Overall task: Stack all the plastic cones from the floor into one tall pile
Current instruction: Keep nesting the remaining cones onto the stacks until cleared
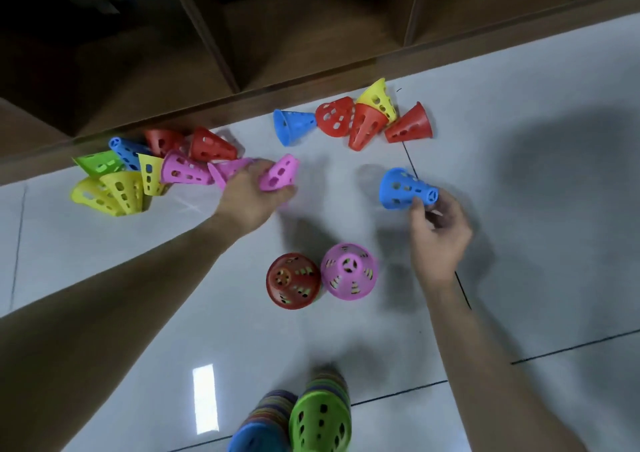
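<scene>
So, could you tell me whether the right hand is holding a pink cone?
No, the right hand grips a blue cone; the left hand holds the pink cone.

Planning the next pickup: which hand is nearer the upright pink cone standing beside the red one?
Right. The right hand, holding a blue cone, hangs just beyond and right of the upright pink cone. The left hand grips another pink cone farther off, up-left.

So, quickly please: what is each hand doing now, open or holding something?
Left hand: fingers curled round a pink cone.
Right hand: fingers pinch the narrow end of a blue cone.
</scene>
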Demonstrator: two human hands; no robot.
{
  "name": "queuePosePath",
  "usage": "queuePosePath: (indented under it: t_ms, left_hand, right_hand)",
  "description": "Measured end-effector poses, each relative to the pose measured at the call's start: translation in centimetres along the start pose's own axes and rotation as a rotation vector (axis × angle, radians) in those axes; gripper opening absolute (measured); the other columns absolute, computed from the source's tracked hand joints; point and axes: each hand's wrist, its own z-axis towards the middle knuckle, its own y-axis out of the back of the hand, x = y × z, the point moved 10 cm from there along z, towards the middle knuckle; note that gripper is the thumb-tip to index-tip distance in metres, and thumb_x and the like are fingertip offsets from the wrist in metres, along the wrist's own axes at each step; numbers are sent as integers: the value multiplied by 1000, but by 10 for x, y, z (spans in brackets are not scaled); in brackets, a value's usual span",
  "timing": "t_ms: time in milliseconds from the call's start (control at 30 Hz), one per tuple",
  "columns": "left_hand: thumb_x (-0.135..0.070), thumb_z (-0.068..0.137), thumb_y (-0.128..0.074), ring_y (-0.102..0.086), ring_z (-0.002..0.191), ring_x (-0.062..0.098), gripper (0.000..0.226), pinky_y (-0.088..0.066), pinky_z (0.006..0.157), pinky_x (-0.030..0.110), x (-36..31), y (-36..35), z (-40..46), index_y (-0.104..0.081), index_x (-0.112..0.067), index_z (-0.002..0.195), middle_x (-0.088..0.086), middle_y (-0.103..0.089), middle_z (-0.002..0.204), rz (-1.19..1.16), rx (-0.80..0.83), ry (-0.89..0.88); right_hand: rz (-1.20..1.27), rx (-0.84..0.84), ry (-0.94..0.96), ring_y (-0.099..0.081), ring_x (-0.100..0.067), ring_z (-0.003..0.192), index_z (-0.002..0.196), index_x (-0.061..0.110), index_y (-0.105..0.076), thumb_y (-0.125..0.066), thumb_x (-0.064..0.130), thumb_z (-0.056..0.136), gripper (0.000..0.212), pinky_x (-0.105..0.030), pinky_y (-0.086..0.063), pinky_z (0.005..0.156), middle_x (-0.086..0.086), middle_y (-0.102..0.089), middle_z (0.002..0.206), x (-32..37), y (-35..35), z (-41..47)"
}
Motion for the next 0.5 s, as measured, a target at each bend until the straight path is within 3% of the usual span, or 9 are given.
queuePosePath:
  t_ms: [67, 200, 333, 433, 500]
  left_hand:
    - [-45, 85, -75, -60, 77, 7, 32, -47, 67, 21, -24, 25, -27, -64, -23, 105, -6, -64, 91, -223, -160, -41]
    - [-43, 95, -65, -64, 96, 12, 33, -54, 80, 22, -55, 51, -107, -57, -26, 122, -4, -67, 109, -538, -277, -88]
    - [-44, 88, -66, -63, 92, 13, 43, -51, 75, 24, -56, 52, -174, -56, -22, 124, -11, -63, 104, -506, -319, -162]
    - [-43, 84, -69, -63, 103, 15, 42, -52, 81, 24, -50, 44, -194, -55, -31, 122, -17, -62, 111, -511, -337, -165]
    - [-40, 84, -71, -63, 110, 16, 45, -53, 85, 27, -49, 34, -195, -56, -24, 124, -14, -63, 117, -521, -300, -162]
  right_hand:
    - [58, 7, -6, -64, -11, 85, 105, 11, -69, -69, 26, 85, 26, -29, -54, 75, -18, -66, 104, 12, 11, -20]
    - [204, -2, 13, -63, -17, 99, 107, 9, -66, -66, 13, 92, 16, -22, -51, 83, -20, -65, 109, 56, 27, -43]
    - [262, 65, 136, -65, -29, 112, 106, 12, -60, -57, 12, 93, 14, -38, -52, 97, -21, -67, 117, 112, 29, -58]
    - [229, 194, 229, -66, -35, 109, 110, 7, -55, -55, 9, 95, 16, -39, -53, 91, -23, -67, 117, 141, 22, -77]
    - [209, 289, 267, -67, -32, 108, 113, 13, -55, -57, 13, 94, 19, -40, -54, 89, -20, -68, 117, 149, 15, -93]
